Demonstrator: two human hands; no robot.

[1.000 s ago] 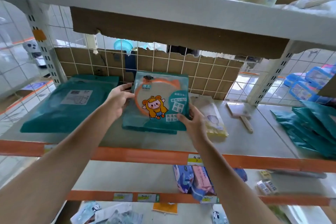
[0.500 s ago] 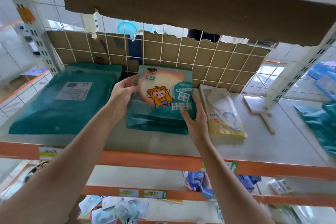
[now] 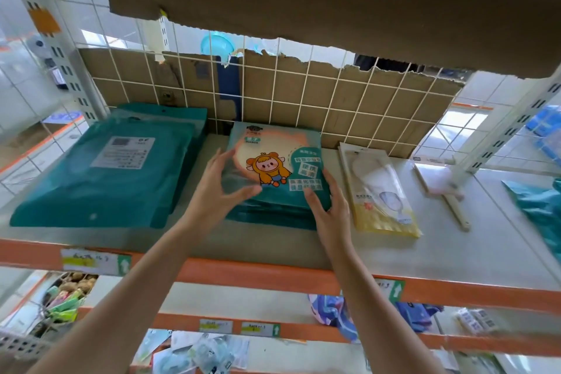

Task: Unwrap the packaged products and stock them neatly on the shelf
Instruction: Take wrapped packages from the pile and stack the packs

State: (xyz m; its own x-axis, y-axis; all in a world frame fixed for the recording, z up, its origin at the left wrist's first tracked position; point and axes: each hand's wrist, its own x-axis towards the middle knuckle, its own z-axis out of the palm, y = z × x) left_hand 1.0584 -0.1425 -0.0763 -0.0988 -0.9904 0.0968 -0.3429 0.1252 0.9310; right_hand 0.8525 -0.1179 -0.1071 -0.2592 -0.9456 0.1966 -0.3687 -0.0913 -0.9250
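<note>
1. Package with a cartoon print (image 3: 274,161) lies flat on top of a stack of teal packs (image 3: 270,217) on the shelf (image 3: 303,243), between big teal bags (image 3: 103,173) and a yellow pack (image 3: 379,188).
2. Its long axis runs front to back, and the logo end points to the wire grid (image 3: 303,94).
3. Left hand (image 3: 218,191): the grip is loose, with fingers spread at the package's left edge.
4. Right hand (image 3: 331,209): the grip is loose, with straight fingers against the right front corner.

Mirror pack (image 3: 274,158) now flat on stack (image 3: 270,217); left hand (image 3: 217,191) released (fingers spread); right hand (image 3: 332,211) straightened.
</note>
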